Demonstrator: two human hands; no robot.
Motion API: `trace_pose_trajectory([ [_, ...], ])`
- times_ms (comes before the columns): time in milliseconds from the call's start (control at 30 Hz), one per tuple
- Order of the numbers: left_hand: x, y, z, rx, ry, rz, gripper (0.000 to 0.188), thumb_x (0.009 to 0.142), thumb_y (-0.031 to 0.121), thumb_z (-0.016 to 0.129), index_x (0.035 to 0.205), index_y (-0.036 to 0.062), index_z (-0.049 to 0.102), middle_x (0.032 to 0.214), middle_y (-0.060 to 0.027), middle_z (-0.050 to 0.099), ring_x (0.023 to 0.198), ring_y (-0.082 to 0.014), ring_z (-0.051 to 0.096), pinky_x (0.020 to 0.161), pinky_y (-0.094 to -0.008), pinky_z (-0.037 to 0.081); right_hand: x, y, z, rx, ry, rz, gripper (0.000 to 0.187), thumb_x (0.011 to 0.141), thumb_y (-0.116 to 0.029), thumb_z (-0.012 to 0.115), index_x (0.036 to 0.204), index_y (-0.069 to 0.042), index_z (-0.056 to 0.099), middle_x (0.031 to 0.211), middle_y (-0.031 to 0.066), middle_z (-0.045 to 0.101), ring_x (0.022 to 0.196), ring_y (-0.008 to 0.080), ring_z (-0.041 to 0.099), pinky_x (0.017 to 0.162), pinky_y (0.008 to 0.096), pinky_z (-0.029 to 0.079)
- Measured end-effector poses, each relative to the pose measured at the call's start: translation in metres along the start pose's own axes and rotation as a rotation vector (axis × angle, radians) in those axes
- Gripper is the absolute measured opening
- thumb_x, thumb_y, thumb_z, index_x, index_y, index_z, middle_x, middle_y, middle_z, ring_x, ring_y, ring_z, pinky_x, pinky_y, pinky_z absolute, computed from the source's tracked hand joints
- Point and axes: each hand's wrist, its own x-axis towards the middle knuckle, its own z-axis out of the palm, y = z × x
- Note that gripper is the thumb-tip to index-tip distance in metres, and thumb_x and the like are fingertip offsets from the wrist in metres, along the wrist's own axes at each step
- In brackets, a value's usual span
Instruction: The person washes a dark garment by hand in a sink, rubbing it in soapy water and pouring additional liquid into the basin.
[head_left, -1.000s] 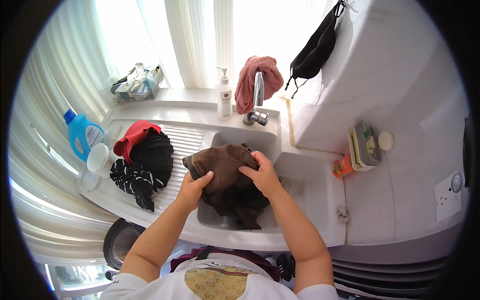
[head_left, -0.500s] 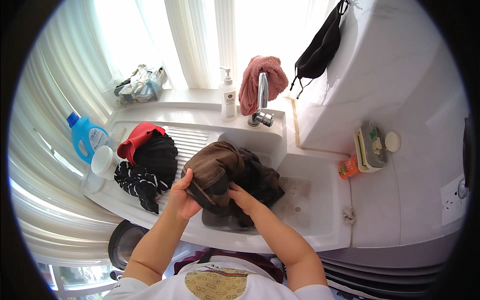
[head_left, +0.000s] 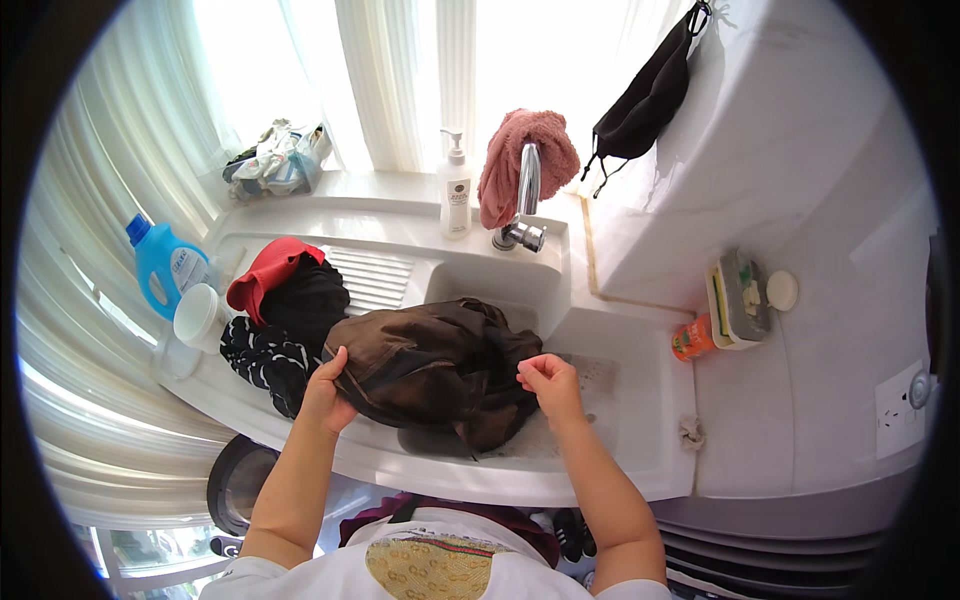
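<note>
A dark brown, wet-looking garment (head_left: 425, 365) lies bunched over the sink basin, its left part on the ribbed drainboard. My left hand (head_left: 328, 392) is closed on its left edge, thumb on top. At the right edge of the cloth, my right hand (head_left: 552, 388) is pinched, its fingertips against the fabric; the exact fold between them is hidden. Left of the garment sit a black cloth (head_left: 308, 300), a red cloth (head_left: 270, 278) and a black-and-white patterned cloth (head_left: 262, 362). The white sink (head_left: 640, 400) has suds on its floor at the right.
Behind the basin stand a chrome faucet (head_left: 530, 185) draped with a pink towel (head_left: 510, 150), and a white pump bottle (head_left: 456, 195). A blue detergent bottle (head_left: 165, 262) and a white tub (head_left: 200, 318) are at left. An orange can (head_left: 693, 338) and a brush holder (head_left: 740, 300) line the right.
My right hand has come out from the garment's middle and moved right to its edge. The left hand has shifted left, and the garment is now spread wider between them.
</note>
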Motion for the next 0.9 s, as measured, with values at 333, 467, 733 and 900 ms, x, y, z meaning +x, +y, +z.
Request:
trace_pose_trajectory([
  [333, -0.009, 0.007, 0.016, 0.258, -0.03, -0.038, 0.041, 0.09, 0.013, 0.054, 0.127, -0.0027, 0.045, 0.123, -0.0158, 0.055, 0.113, -0.0296, 0.054, 0.099, -0.045, 0.042, -0.01, 0.016, 0.059, -0.77, -0.245, -0.036, 0.026, 0.083, -0.024, 0.067, 0.09, 0.001, 0.066, 0.073, 0.0064, 0.067, 0.066, 0.0126, 0.062, 0.062, 0.0262, 0.049],
  [467, -0.036, 0.009, 0.011, 0.909, -0.011, -0.108, 0.042, 0.081, -0.002, 0.058, 0.122, 0.0003, 0.051, 0.111, -0.0092, 0.06, 0.103, -0.0199, 0.056, 0.091, -0.0312, 0.045, -0.009, -0.018, 0.018, -0.59, -0.487, 0.218, 0.025, 0.08, -0.024, 0.069, 0.082, 0.001, 0.067, 0.063, 0.0071, 0.064, 0.053, 0.0113, 0.058, 0.055, 0.0258, 0.049],
  [733, -0.05, 0.003, 0.0, 1.492, -0.22, -0.172, 0.028, 0.084, 0.004, 0.06, 0.111, 0.0004, 0.06, 0.102, -0.0033, 0.064, 0.093, -0.0129, 0.056, 0.085, -0.0273, 0.044, 0.04, 0.041, 0.029, -0.667, -0.334, -0.139, 0.055, 0.077, -0.028, 0.069, 0.126, -0.01, 0.05, 0.116, 0.0185, 0.057, 0.108, 0.0335, 0.053, 0.091, 0.0383, 0.043],
  [900, -0.052, 0.001, -0.009, 1.035, 0.085, 0.206, 0.033, 0.081, -0.003, 0.053, 0.114, 0.0, 0.059, 0.104, -0.0041, 0.063, 0.095, -0.0129, 0.056, 0.086, -0.0262, 0.043, 0.001, 0.026, 0.035, -0.723, -0.162, -0.34, 0.019, 0.069, -0.005, 0.069, 0.086, -0.005, 0.061, 0.092, 0.0139, 0.06, 0.089, 0.0345, 0.058, 0.078, 0.0394, 0.046],
])
